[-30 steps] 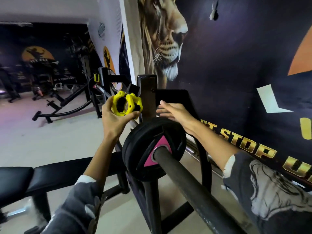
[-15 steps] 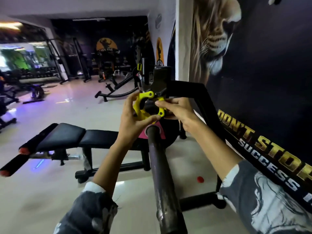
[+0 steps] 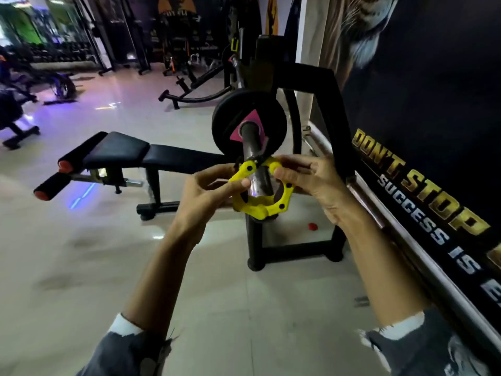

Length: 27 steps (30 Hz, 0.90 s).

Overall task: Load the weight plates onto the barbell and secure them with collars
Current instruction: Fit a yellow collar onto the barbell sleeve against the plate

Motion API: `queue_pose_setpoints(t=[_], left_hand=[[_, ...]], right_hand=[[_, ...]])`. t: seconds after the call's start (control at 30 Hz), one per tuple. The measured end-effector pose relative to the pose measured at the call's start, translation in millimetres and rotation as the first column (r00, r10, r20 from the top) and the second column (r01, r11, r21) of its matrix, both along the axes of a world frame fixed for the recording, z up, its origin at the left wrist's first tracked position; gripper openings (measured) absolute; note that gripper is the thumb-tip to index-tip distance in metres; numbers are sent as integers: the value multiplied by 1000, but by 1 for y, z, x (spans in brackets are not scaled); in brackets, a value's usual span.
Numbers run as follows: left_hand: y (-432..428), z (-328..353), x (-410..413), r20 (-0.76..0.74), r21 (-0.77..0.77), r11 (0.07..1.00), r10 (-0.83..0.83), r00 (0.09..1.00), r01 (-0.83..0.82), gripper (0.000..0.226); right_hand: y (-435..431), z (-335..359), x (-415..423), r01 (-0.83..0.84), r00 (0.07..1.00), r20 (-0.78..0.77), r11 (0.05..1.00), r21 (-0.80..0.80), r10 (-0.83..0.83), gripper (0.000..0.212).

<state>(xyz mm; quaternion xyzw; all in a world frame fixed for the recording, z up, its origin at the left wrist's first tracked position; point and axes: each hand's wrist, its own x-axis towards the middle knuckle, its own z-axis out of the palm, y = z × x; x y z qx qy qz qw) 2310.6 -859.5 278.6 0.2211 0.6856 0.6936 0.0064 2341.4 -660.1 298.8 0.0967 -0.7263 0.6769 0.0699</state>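
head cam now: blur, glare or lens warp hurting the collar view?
Head view: collar, left hand and right hand read fairly sharp; the sleeves at the bottom edge smear; purple glare streaks the floor at left; wide-angle warp bows the wall lettering; dim light leaves the plate almost flat black.

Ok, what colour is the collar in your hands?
The collar is bright yellow; the head view shows it best.

Barbell point(image 3: 250, 143) partly behind weight plate point(image 3: 225, 126)
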Motion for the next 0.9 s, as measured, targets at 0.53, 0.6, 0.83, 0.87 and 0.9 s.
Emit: queue_pose_setpoints(t=[0.53,0.6,0.83,0.87,0.9], left_hand=[[20,-76,4,69,64,993,91,993,-96,59],[22,-74,-11,50,29,996,78,996,-80,52],[39,-57,-103,-20,-111,991,74,997,-76,49],[42,-53,-120,-32,-127,987,95,995,-98,48],[44,-51,-138,-41,-140,983,112,993,-117,47]], right_hand=[[-9,-95,2,155,988,24,968,-197,-153,46],[-8,-94,-13,154,988,56,959,-240,-144,46],[3,-91,-100,158,987,45,962,-222,-152,40],[4,-91,-118,179,984,37,958,-222,-175,40],[6,-92,-135,200,980,42,954,-224,-196,40]])
